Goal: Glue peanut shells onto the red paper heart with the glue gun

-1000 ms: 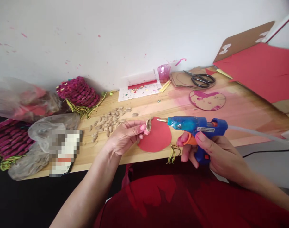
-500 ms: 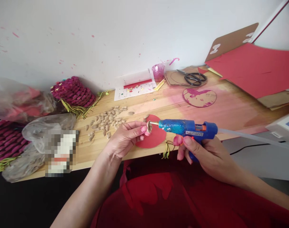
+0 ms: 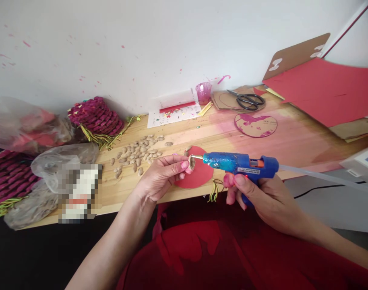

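The left hand pinches a shell between thumb and fingertips; the right hand grips a glue gun, nozzle at the shell's far rim.

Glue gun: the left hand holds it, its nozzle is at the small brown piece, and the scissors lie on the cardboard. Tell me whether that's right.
One thing is wrong: the head view shows the right hand holding the glue gun, not the left hand. Its nozzle is at the small brown piece, and the scissors lie on the cardboard.
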